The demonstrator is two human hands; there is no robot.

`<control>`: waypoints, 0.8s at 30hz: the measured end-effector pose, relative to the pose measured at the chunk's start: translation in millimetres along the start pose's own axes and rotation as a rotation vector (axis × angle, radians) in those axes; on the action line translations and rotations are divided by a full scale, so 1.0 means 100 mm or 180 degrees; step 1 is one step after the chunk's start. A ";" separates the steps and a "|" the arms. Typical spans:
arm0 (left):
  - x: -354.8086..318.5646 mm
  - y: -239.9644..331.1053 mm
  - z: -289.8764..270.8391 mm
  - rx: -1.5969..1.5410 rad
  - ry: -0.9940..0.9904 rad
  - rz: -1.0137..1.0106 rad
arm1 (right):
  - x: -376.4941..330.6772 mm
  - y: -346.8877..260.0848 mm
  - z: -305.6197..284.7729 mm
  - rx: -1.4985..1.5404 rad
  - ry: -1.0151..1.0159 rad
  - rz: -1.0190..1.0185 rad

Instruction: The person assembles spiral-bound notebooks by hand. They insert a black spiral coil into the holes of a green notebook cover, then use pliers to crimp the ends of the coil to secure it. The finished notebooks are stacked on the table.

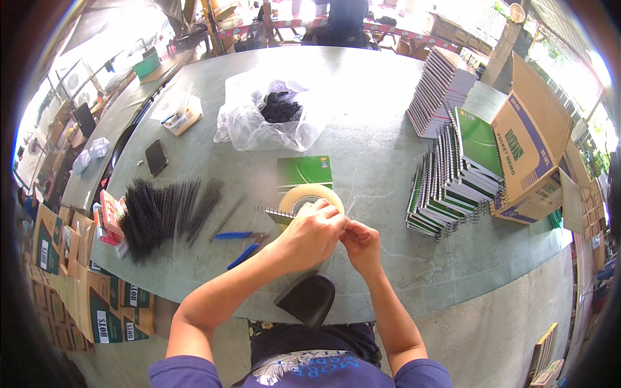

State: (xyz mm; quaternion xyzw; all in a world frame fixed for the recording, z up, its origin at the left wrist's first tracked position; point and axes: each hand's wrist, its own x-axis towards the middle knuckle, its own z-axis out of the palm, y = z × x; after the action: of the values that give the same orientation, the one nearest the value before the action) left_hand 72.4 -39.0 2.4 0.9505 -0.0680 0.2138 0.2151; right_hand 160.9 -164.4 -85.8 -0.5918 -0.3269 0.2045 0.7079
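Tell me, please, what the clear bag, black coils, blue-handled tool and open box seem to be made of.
Clear bag: most likely thin plastic film; see-through, wrinkled, with glossy highlights.
Black coils: evenly looped and uniformly black, so probably plastic; coated wire is possible.
Blue-handled tool: smooth blue grips, perhaps plastic; darker head, perhaps metal.
Open box: brown, matt cardboard, judging by its folded flaps.

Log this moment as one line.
left hand: close to right hand, grips unclear | beside left: green spiral-bound notebook, partly covered | beyond: round cream tape roll | leftward: blue-handled pliers, black spiral coils
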 end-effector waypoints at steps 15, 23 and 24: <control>-0.15 -0.10 -0.41 -0.2831 0.0803 -0.1489 | 0.01 -0.54 -0.25 0.0965 -0.0013 0.0130; 1.20 0.14 -1.04 -0.2189 0.0904 -0.0314 | -0.76 -2.73 -0.14 0.3458 -0.1766 -0.0720; 1.62 0.38 -0.98 -0.2677 0.0943 -0.0140 | -0.86 -2.87 0.12 0.4170 -0.1255 -0.0883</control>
State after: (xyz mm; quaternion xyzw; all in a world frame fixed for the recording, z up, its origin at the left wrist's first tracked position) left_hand 172.2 -36.6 167.5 0.7407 -0.0973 0.2967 0.5949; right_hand 63.9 -276.1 175.0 0.0525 -0.3312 0.3708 0.8660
